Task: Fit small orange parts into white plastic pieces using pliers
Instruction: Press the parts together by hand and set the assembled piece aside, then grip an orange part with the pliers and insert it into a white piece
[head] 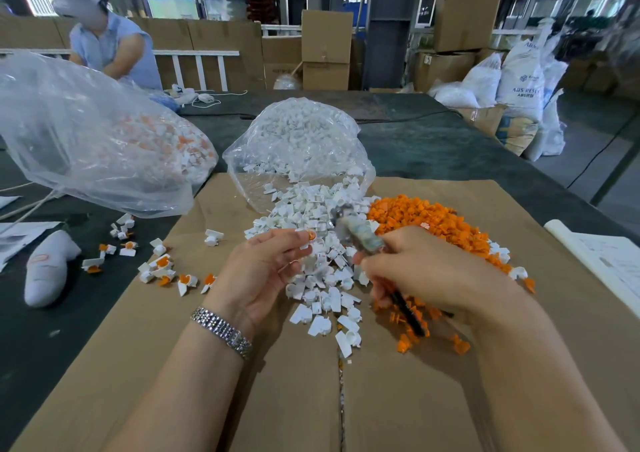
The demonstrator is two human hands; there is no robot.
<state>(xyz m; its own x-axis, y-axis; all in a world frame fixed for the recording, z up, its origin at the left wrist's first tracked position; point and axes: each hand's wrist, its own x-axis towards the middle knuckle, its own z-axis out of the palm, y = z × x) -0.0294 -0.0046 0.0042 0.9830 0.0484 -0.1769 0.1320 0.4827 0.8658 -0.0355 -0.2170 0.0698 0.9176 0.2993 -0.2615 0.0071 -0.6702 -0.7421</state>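
The landmark is the flat sheet of brown corrugated cardboard that covers the near part of the dark green table. Above the centre of this sheet, the left hand pinches one small white plastic piece with an orange part seated in it between the thumb and the fingertips; the remaining fingers curl loosely beneath. Just to the right of that piece, the right hand is closed around the handles of the pliers with tape-wrapped grips and a blurred metal head. The head points up and to the left, close to the held piece; contact cannot be confirmed, and the jaw opening is too blurred to tell. A black handle end protrudes below the right hand. A loose heap of white plastic pieces lies on the cardboard directly beneath and beyond both hands, spilling from an open clear plastic bag of white pieces at the far edge of the sheet. A heap of small orange plastic parts lies on the right side of the sheet, touching the white heap. Assembled white-and-orange pieces are scattered at the left edge of the sheet. A large clear bag holding assembled pieces rests on the table beyond that left edge. A metal-link wristwatch encircles the left wrist.
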